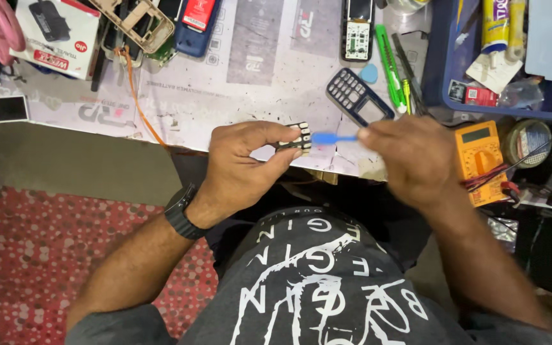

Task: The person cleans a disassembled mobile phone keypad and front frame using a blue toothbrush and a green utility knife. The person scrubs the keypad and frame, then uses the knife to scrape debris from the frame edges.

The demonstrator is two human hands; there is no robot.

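1. Nearest to the camera is the person's grey printed shirt (314, 287), and both forearms reach out from it toward the bench (250, 83).
2. On the left wrist sits a black watch (182, 213).
3. Left hand (241, 167) is held over the near edge of the bench; its grip is narrow, thumb and fingertips pinching a small black keypad piece with pale keys (295, 138).
4. Right hand (410, 160) is closed around a small blue tool (333, 137), which is blurred; the tip of it points left and comes to the keypad piece, just beside the right edge of it.
5. Just beyond the hands, a dark blue phone front cover (358, 97) lies on the bench, tilted.
6. Near it lie a green utility knife (390, 67) and a light blue pick (369, 73).
7. An opened phone with bare circuit board (358, 29) lies further back.
8. To the right of the right hand lies a yellow multimeter (480, 156), and behind it stands a blue tray (512, 96) with tubes and packets.
9. Below the bench on the left, a red dotted mat (52, 255) covers the floor.
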